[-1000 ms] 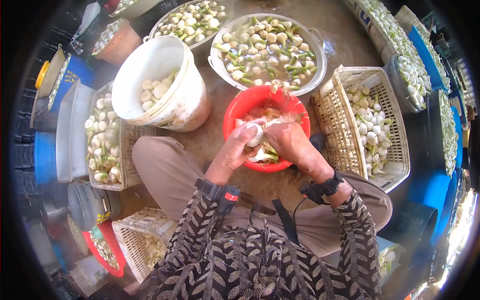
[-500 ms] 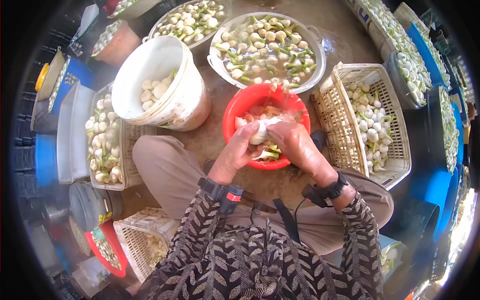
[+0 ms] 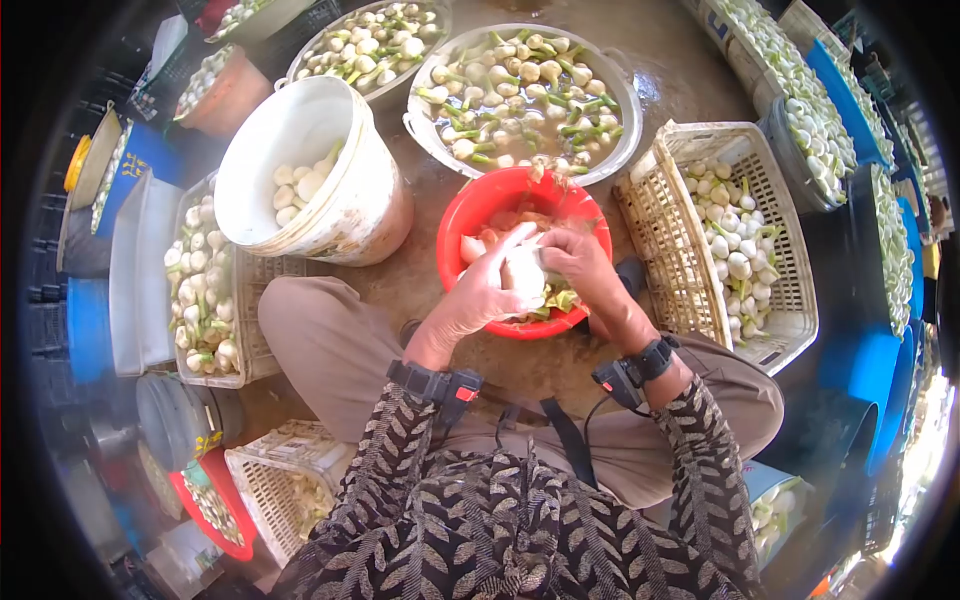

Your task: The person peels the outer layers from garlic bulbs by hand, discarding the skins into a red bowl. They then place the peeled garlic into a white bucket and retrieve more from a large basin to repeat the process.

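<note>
A white garlic bulb [image 3: 523, 277] is held over a red basin [image 3: 452, 236]. My left hand [image 3: 476, 296] is closed around the bulb from the left, thumb along its upper side. From the right, my right hand [image 3: 585, 268] bends its fingers against the bulb's upper edge in a pinch; the fingertips are partly hidden. Below the hands, the basin contains pale and reddish skins and green leafy scraps [image 3: 562, 300].
Ahead, a wide metal tub [image 3: 420, 135] holds garlic in murky water. At left stands a white bucket [image 3: 385, 205] with peeled bulbs, beside a garlic-filled crate [image 3: 262, 300]. Another crate [image 3: 672, 245] of bulbs is at right. More containers surround my crossed legs.
My left hand has turned, its thumb now lying more along the bulb. My right hand has drawn back slightly, fingers more curled. The whole view has shifted a little.
</note>
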A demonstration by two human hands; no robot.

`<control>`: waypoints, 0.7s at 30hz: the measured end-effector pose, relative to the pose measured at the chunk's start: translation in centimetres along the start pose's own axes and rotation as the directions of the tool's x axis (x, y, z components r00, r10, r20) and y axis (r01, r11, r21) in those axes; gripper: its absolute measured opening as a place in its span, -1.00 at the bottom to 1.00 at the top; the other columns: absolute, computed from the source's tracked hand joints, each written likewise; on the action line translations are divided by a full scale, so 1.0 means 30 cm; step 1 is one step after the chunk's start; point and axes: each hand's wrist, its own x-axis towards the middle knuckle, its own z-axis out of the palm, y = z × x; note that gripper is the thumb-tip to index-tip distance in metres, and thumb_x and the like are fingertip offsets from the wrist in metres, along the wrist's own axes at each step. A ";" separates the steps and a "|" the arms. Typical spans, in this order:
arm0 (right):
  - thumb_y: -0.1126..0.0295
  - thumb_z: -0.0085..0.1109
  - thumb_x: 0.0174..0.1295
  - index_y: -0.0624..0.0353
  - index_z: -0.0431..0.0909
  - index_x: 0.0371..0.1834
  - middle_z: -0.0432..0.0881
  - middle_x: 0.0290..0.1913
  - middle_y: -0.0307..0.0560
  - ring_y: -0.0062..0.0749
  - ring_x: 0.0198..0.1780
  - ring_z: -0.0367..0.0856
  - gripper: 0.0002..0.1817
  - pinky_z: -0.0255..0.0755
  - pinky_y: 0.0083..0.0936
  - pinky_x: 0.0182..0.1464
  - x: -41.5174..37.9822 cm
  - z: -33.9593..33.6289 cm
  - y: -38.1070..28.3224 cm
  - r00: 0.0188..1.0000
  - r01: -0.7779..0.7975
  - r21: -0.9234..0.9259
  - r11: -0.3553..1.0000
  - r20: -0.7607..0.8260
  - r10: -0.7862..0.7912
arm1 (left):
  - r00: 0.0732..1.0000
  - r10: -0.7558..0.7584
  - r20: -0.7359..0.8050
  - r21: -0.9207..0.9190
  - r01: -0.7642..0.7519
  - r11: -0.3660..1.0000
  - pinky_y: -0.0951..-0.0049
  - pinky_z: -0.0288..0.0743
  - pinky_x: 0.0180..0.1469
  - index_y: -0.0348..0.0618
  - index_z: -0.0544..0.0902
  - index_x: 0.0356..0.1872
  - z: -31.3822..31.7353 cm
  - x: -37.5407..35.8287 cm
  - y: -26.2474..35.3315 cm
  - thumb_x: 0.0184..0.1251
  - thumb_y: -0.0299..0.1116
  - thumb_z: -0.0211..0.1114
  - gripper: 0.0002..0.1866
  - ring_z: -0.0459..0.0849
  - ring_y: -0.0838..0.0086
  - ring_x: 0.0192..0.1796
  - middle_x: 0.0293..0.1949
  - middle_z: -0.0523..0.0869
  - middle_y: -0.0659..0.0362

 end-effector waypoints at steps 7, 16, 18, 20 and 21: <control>0.59 0.12 0.12 0.24 0.53 -0.36 0.51 -0.41 -0.32 -0.69 -0.36 0.45 -0.95 0.38 -0.66 -0.27 -0.012 0.022 0.008 0.974 0.175 -0.156 0.972 -0.115 -0.194 | 0.957 -0.072 -0.282 0.025 0.082 0.996 0.55 0.53 -0.12 -0.31 0.34 0.20 0.002 0.067 -0.062 0.16 -0.34 0.34 -0.40 0.57 0.55 -0.10 0.00 0.50 0.12; 0.56 0.13 0.15 0.17 0.45 -0.43 0.47 -0.49 -0.36 -0.72 -0.46 0.38 -0.93 0.30 -0.73 -0.40 0.049 0.025 0.082 0.957 0.063 0.485 0.872 -0.277 0.085 | 0.956 -0.141 -0.256 -0.515 -0.012 0.857 0.45 0.57 -0.06 -0.25 0.42 0.15 0.005 0.052 -0.064 0.17 -0.36 0.21 -0.52 0.61 0.42 -0.03 -0.05 0.59 0.13; 0.53 0.14 0.15 0.15 0.45 -0.44 0.46 -0.51 -0.37 -0.73 -0.47 0.38 -0.92 0.31 -0.73 -0.39 0.054 0.012 0.079 0.969 0.088 0.299 0.950 -0.245 -0.013 | 0.976 -0.112 -0.185 -0.403 0.028 0.915 0.44 0.58 -0.10 -0.24 0.41 0.14 -0.051 0.085 -0.141 0.17 -0.30 0.23 -0.50 0.64 0.38 -0.07 -0.08 0.61 0.12; 0.51 0.13 0.18 0.16 0.46 -0.42 0.48 -0.50 -0.35 -0.75 -0.45 0.38 -0.94 0.30 -0.77 -0.39 0.066 -0.055 0.073 0.922 0.035 0.180 0.983 -0.386 0.038 | 0.991 -0.132 0.018 -0.475 0.125 0.871 0.45 0.60 -0.16 -0.24 0.41 0.15 -0.084 0.066 -0.146 0.17 -0.22 0.26 -0.47 0.66 0.34 -0.11 -0.11 0.63 0.09; 0.50 0.11 0.19 0.18 0.48 -0.45 0.48 -0.54 -0.33 -0.72 -0.49 0.40 -0.93 0.31 -0.72 -0.44 0.078 -0.084 0.064 0.906 0.066 0.218 0.974 -0.422 0.033 | 0.994 -0.109 0.011 -0.607 0.093 0.789 0.44 0.61 -0.21 -0.25 0.42 0.13 -0.085 0.056 -0.125 0.15 -0.26 0.27 -0.48 0.68 0.29 -0.15 -0.12 0.64 0.04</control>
